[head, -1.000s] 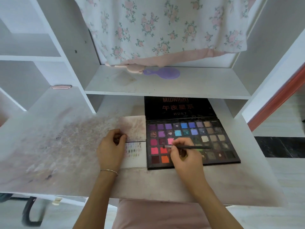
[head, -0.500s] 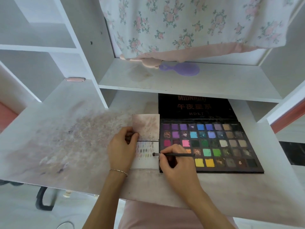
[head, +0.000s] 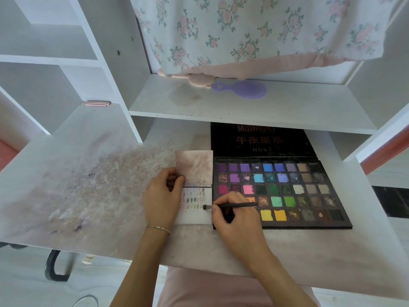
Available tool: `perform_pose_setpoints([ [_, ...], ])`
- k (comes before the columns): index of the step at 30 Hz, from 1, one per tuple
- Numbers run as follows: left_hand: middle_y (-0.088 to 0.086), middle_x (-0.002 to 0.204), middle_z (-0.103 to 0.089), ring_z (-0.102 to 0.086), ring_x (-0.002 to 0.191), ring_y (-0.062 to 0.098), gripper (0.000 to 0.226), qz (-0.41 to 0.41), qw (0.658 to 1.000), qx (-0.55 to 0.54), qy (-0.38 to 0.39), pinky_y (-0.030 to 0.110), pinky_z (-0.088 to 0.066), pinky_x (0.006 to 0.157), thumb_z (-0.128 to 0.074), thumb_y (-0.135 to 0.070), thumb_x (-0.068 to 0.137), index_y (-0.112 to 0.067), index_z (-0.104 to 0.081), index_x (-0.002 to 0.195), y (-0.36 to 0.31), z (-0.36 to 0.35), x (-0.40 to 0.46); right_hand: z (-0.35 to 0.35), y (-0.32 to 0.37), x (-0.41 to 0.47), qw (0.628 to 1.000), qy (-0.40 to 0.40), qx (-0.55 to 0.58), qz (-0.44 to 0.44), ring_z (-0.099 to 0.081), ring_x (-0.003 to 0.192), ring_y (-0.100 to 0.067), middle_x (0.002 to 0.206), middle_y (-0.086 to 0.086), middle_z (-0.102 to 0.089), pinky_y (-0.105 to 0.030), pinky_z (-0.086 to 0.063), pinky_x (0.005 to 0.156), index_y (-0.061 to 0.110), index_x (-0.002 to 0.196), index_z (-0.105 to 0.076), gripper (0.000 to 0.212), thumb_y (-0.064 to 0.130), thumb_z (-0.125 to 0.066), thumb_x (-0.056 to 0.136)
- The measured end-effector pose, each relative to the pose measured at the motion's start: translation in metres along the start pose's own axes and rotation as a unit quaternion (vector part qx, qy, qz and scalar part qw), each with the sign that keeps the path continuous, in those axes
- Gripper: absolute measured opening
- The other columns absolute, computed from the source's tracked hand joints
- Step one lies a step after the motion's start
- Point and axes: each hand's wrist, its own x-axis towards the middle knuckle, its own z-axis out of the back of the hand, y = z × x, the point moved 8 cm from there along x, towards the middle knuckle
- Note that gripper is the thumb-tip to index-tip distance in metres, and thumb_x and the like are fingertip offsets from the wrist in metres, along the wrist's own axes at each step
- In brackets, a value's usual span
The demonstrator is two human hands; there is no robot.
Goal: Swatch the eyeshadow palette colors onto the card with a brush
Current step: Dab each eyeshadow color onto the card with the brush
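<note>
An open black eyeshadow palette with many coloured pans lies on the desk, its lid flat behind it. Left of it sits a small white card with rows of small colour swatches; a pinkish stained flap stands up behind it. My right hand pinches a thin black brush, whose tip rests on the card's right side. My left hand lies on the card's left edge, fingers curled around the flap's corner.
The white desk is smeared with powder stains at left. A shelf hangs low over the palette's lid, holding a purple hand mirror. Floral fabric drapes above. A pink item lies by the left divider.
My right hand carried the brush left from the palette's pink and red pans onto the card. The left hand stayed on the card. The camera shifted left.
</note>
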Motion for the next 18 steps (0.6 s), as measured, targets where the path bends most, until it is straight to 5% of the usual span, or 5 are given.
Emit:
perform_pose_setpoints([
  [18, -0.019, 0.069, -0.053, -0.051, 0.064, 0.000, 0.009, 0.000, 1.000, -0.008, 0.002, 0.017, -0.038, 0.059, -0.064, -0.016, 0.081, -0.017, -0.064, 0.090, 0.0001, 0.0003, -0.0001, -0.0010, 0.0020, 0.0006, 1.000, 0.000, -0.004, 0.011, -0.052, 0.076, -0.006, 0.079, 0.009, -0.054, -0.024, -0.045, 0.063, 0.029, 0.077, -0.051, 0.015, 0.018, -0.060, 0.082],
])
